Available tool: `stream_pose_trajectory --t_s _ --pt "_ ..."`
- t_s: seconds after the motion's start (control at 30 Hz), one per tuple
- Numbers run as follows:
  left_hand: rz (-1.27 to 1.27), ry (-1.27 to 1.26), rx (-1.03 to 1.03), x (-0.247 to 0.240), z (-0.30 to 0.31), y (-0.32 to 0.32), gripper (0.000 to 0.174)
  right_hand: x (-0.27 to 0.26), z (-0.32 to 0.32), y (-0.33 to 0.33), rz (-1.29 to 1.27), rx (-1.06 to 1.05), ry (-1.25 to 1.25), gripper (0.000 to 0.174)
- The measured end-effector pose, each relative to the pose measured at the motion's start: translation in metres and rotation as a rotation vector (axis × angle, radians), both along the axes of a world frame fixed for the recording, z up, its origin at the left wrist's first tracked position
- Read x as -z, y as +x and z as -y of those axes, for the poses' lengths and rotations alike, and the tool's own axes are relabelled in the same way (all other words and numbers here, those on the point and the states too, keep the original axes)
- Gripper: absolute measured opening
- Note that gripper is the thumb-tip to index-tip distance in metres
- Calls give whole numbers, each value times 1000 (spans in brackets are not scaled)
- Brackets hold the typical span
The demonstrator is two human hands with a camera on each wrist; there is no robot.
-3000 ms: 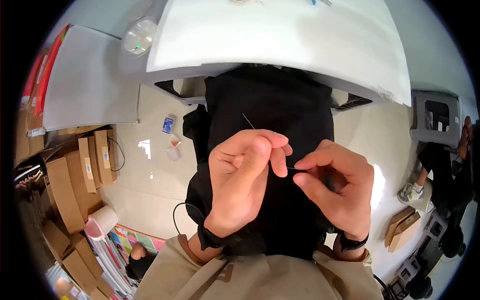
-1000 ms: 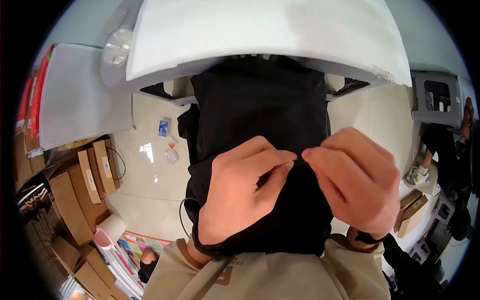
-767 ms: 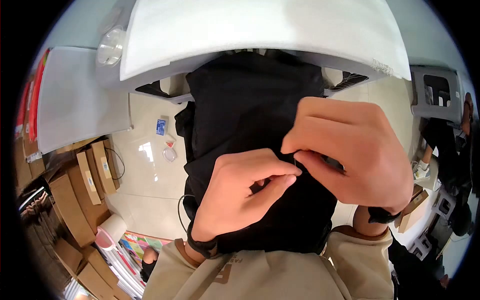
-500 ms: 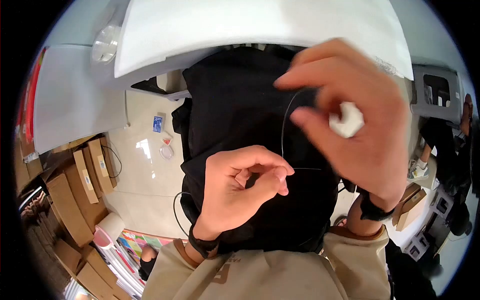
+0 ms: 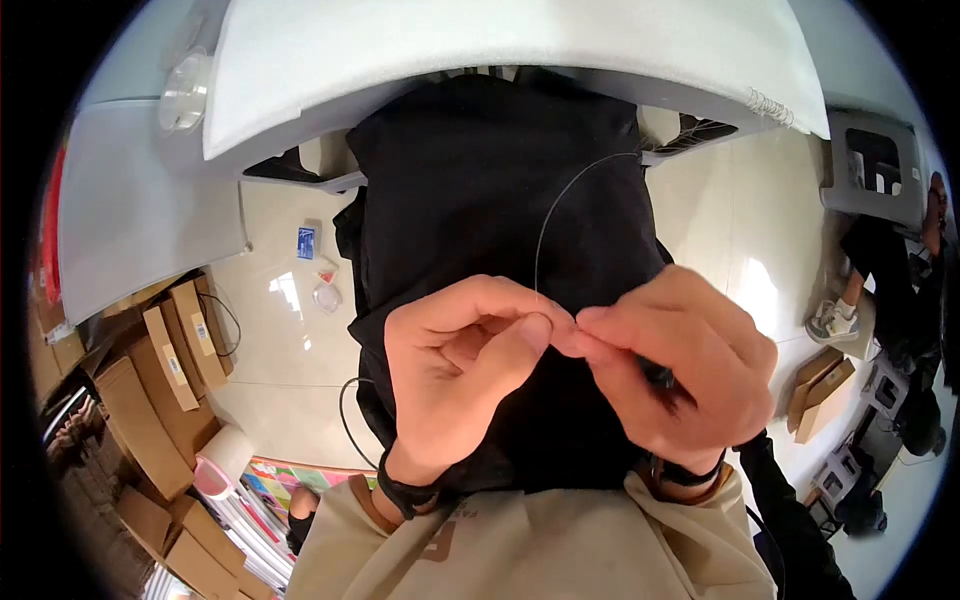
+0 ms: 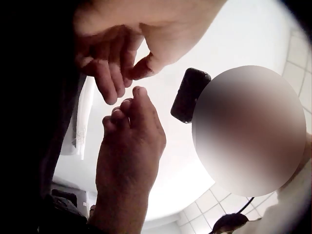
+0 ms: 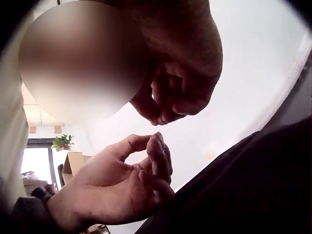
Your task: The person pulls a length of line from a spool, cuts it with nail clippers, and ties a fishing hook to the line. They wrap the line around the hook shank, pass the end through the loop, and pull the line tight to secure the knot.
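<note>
In the head view, the left hand pinches a thin thread between thumb and forefinger. The thread rises from there in an arc over the black cloth towards its upper right edge. The right hand meets the left fingertips from the right, its thumb and forefinger pinched at the thread's held end; the bit between them is hidden. Both wrist views show the hands tip to tip: the left hand above the right hand, and the right hand above the left hand.
A white-topped table stands beyond the cloth. On the floor at left lie a blue box and a small clear round item. Cardboard boxes fill the lower left; a grey stool is at right.
The right hand has come down and left from above the cloth to the left fingertips, its fingers closing. A straight strand beside the left fingertips is now covered. The thread arc shows more fully.
</note>
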State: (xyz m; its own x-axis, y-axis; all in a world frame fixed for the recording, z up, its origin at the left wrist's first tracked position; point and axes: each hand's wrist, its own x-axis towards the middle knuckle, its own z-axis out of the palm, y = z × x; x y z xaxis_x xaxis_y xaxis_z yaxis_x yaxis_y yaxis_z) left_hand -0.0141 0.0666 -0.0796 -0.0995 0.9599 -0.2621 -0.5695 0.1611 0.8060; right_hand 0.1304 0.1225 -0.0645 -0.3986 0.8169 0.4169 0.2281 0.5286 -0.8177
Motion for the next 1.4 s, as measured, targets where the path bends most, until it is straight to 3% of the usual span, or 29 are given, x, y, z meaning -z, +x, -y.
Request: stream_pose_trajectory --t_s 0.4,0.57,0.67,0.73,0.83,0.97,1.07,1.17,1.27,1.4 --pt "-13 -27 -101 9 7 16 14 14 16 3 126 31 74 23" --pt "52 -20 -114 9 9 15 14 11 13 8 -25 31 -27 20" --pt "173 -11 -107 8 11 13 15 -1 13 15 -175 120 -513 25" --pt "186 36 -56 9 13 11 16 -2 13 8 -461 107 -954 26" --pt "85 144 57 12 14 6 18 -2 13 12 -485 -92 -1261 25" --pt "113 182 36 13 15 6 16 8 19 14 -646 -214 -1133 12" --pt "177 207 -39 13 12 10 14 12 19 15 -727 -293 -1210 8" --pt "175 216 -40 12 9 11 15 9 20 14 -720 -272 -1332 5" --pt "114 222 -19 12 10 8 15 18 21 13 -736 -272 -1176 5" --pt "33 183 -59 4 10 10 13 16 22 13 -761 -241 -1237 5"
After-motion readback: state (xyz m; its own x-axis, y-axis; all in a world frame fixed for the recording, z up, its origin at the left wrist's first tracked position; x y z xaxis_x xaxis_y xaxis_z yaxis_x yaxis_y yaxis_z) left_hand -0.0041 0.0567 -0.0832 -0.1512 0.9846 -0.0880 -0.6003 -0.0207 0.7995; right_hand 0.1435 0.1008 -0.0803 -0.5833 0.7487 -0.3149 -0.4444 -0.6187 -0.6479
